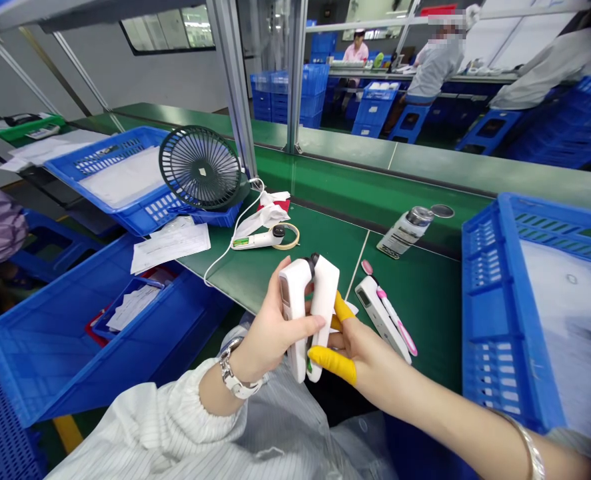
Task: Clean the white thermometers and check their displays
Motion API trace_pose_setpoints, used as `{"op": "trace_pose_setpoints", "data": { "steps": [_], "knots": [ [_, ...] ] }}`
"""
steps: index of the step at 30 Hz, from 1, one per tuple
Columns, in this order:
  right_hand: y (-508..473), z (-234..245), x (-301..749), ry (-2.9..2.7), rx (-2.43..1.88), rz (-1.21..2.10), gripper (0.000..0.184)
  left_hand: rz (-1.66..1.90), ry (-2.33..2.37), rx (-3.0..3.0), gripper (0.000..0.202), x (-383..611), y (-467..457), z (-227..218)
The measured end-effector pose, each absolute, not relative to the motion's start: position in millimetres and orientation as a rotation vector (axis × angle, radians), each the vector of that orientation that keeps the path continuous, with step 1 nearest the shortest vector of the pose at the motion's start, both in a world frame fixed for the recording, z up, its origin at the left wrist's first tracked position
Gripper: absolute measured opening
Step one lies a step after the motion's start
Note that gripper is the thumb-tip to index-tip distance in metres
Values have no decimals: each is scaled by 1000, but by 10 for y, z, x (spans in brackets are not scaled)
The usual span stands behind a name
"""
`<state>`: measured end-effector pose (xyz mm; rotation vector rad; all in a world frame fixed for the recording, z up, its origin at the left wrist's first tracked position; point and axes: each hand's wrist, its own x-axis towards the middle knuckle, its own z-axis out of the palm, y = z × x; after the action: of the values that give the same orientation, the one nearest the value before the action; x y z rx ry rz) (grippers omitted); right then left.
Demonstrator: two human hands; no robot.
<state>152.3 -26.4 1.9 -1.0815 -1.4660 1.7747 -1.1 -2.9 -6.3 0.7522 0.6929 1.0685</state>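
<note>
Two white handheld devices that look like infrared thermometers (324,293) are held upright side by side above my lap, their dark heads touching at the top. My left hand (270,330) wraps round the left one, its thumb laid across to the other. From the right, my right hand (370,360), with yellow finger cots on thumb and a finger, grips the right one near its lower end. On the green table lies another white thermometer (382,320) with a pink-and-white toothbrush-like tool (398,321). A further thermometer (258,240) shows green inside its handle, its dark head at a tape roll (290,245).
A bottle (405,233) stands beyond the devices. Blue crates sit at right (490,333) and lower left (30,373); another crate (125,207) lies behind a black fan (200,167). A white cable (235,230) crosses the table edge. Co-workers sit at the back.
</note>
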Motion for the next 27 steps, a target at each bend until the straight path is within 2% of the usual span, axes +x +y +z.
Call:
{"op": "trace_pose_setpoints", "data": {
  "steps": [4,8,10,15,19,23,27],
  "knots": [
    [-260,-18,1544,-1642,-1227,1686,40,996,755,739,103,-11,-50,-160],
    [-180,5,1601,-1912,-1418,1548,34,1007,749,648,103,-39,-20,-236],
    [-95,17,1661,-2079,-1491,1372,28,1016,718,593,93,-95,28,-246],
    [108,-84,1793,-2464,-1706,724,30,1004,583,393,49,-296,155,-234],
    [130,-231,1753,-2808,-1516,321,37,901,406,232,52,-392,171,-264],
    [129,-287,1706,-2898,-1638,291,20,812,282,180,59,-421,135,-315],
    [193,-125,1793,-2835,-1731,368,21,813,300,229,61,-403,98,-291]
  ]
}}
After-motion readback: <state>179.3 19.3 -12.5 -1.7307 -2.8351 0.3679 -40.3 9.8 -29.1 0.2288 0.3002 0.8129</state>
